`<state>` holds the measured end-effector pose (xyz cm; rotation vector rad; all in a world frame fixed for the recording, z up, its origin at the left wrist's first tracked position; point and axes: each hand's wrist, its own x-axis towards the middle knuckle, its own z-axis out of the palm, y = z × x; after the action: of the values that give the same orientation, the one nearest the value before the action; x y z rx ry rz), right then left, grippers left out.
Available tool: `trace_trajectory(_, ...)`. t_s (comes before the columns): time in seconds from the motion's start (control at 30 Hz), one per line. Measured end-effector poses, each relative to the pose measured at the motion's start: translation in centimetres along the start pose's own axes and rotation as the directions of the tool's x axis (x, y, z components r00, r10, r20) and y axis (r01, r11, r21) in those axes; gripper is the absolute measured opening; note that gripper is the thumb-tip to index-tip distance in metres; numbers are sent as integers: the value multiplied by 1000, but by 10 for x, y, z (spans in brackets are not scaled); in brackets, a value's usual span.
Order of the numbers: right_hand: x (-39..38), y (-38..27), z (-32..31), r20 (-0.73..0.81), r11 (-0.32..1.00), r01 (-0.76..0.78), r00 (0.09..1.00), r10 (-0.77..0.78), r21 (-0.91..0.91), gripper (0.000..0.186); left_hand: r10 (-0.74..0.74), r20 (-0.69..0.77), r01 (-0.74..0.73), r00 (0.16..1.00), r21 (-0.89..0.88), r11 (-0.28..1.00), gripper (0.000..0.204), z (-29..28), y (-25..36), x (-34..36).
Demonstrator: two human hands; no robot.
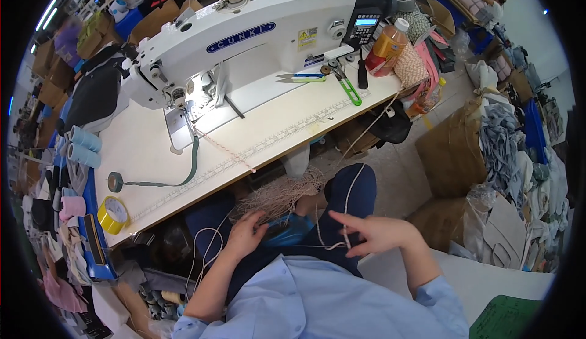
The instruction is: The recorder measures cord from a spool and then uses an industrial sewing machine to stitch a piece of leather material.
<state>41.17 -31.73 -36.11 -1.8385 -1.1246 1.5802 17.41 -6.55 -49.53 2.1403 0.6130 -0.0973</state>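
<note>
Pinkish cord (346, 214) pinched in right hand (375, 234), left hand (246, 236) on tangle (278, 197)

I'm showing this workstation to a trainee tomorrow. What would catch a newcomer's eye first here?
The large white industrial sewing machine dominates the pale worktable, its lamp lighting the needle area. Below the table edge, the left hand rests by a tangled bundle of pinkish cord on the lap, while the right hand pinches a thin white cord. A yellow roll of tape sits at the table's near left corner.
</note>
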Motion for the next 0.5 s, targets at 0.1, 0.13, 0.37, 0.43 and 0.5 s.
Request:
trace_trajectory(0.1,-15,2,-7,-100,944,-136,989,111,-302,82,-26,60,28,998,-31,999,34,8,-5,-2)
trace_trajectory(0.13,-18,3,-7,-146,922,-206,975,166,-328,76,-25,77,27,997,-30,999,32,11,-8,-4)
trace_trajectory(0.37,-52,11,-29,-201,819,-310,950,241,-483,46,-53,110,52,993,14,999,30,5,-1,-7)
trace_trajectory(0.43,-73,13,-46,-121,934,-256,965,232,-249,39,-68,71,70,995,-22,997,31,4,-4,-7)
trace_trajectory(0.5,-97,31,-51,-255,980,-185,946,199,80,28,-104,96,108,990,-35,993,32,4,-7,-5)
